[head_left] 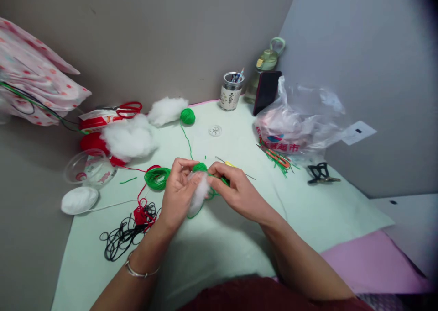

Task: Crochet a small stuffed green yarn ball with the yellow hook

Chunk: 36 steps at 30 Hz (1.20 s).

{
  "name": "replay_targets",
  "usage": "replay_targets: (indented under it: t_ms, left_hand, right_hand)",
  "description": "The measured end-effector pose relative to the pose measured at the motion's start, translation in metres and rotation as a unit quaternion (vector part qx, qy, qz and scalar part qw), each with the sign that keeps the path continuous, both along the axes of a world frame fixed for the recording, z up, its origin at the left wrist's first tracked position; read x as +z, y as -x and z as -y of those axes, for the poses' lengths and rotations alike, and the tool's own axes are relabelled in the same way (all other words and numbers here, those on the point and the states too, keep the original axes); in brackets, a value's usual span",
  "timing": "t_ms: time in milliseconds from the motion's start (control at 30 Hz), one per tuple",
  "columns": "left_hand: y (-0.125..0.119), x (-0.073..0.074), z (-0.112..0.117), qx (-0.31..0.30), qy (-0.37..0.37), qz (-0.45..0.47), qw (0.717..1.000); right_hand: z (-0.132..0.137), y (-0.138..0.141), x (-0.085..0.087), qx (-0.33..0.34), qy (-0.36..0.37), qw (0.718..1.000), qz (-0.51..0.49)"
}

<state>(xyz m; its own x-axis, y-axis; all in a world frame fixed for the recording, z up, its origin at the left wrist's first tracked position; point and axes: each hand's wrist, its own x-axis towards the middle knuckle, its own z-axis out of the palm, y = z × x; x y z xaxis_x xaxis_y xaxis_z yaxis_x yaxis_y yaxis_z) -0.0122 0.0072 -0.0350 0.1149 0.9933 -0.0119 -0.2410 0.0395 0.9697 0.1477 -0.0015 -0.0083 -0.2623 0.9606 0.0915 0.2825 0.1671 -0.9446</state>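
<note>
My left hand [178, 194] and my right hand [236, 190] meet over the middle of the pale green table [222, 238]. Between them is a small green crocheted piece [200, 167] with a tuft of white stuffing [199, 193] coming out of it. The left hand's fingers are curled round the piece and the stuffing. The right hand pinches the piece's other side, where green yarn [215, 193] loops down. A crochet hook [234, 166] lies just behind the right hand. A bundle of green yarn [157, 178] sits left of the left hand.
Black and red cord [128, 231] tangles at the front left. White stuffing heaps [130, 137], a green yarn ball [187, 116], red scissors [128, 109] and a clear cup [89, 167] stand at the back left. A pen jar [231, 92], phone [266, 92], plastic bag [296, 123] and black clip [320, 174] lie right.
</note>
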Motion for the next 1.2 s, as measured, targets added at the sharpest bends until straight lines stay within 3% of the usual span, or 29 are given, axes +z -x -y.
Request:
replay_targets:
  t_ms: [100, 167, 433, 600, 700, 800, 933, 1033, 1100, 1200]
  left_hand:
    - [-0.001, -0.003, 0.0, 0.09, -0.035, -0.049, 0.994]
    - [-0.002, -0.003, 0.0, 0.117, -0.029, -0.052, 0.991]
    - [-0.005, 0.006, 0.003, 0.03, 0.073, 0.064, 0.995]
    - [-0.002, 0.014, 0.001, -0.003, 0.099, 0.108, 0.989]
    - [-0.002, 0.014, 0.0, -0.016, 0.079, 0.1, 0.992]
    - [-0.002, 0.01, 0.0, -0.005, 0.043, 0.073, 0.996]
    - [-0.003, 0.003, 0.001, 0.054, -0.007, 0.026, 0.998]
    - [-0.006, -0.002, 0.001, 0.103, -0.063, -0.001, 0.993]
    - [-0.007, -0.003, 0.001, 0.107, -0.077, -0.004, 0.991]
    - [-0.006, -0.001, 0.003, 0.058, -0.053, 0.001, 0.997]
  right_hand:
    - [0.006, 0.007, 0.0, 0.02, -0.029, 0.999, 0.035]
    - [0.008, 0.013, -0.003, 0.02, -0.037, 0.998, 0.044]
    - [-0.003, 0.009, -0.01, -0.101, -0.008, 0.995, 0.002]
    - [-0.008, 0.001, -0.005, -0.077, 0.028, 0.99, -0.116]
    - [-0.009, 0.001, -0.008, -0.051, 0.062, 0.985, -0.15]
    - [-0.006, 0.003, -0.012, -0.056, 0.032, 0.994, -0.09]
    - [-0.001, 0.004, -0.01, -0.021, -0.046, 0.999, 0.018]
    - [0.0, 0.003, -0.007, 0.013, -0.041, 0.999, 0.007]
    - [-0.001, 0.004, -0.006, -0.001, -0.026, 1.0, -0.013]
    - [-0.003, 0.005, -0.007, -0.052, -0.007, 0.998, -0.026]
